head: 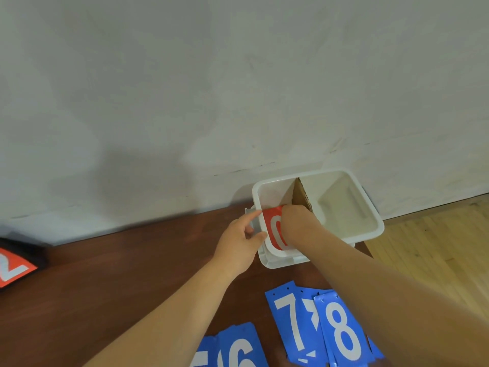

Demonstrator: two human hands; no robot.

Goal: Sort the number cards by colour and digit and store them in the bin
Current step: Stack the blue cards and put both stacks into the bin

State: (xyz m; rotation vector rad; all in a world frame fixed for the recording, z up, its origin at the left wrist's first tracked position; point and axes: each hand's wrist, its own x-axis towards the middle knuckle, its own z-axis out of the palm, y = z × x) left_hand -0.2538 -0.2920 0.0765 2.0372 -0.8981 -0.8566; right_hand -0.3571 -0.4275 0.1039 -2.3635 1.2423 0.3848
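A white bin (370, 207) stands at the table's far right, split by a cardboard divider (300, 193). My right hand (296, 221) reaches into the left compartment and holds a red card (274, 229) with a white 0, standing in the bin. My left hand (242, 242) grips the bin's left rim, thumb and fingers around it. Blue cards lie on the table in front: a 7 (289, 320), an 8 (344, 332), a 6 (242, 350) and a partly cut-off one (205, 353). My right forearm hides further blue cards.
The dark wooden table (119, 274) meets a white wall (211, 88) behind the bin. A black-edged red card showing 2 (13, 268) lies at the far left. Light wood floor (428, 247) shows past the table's right edge.
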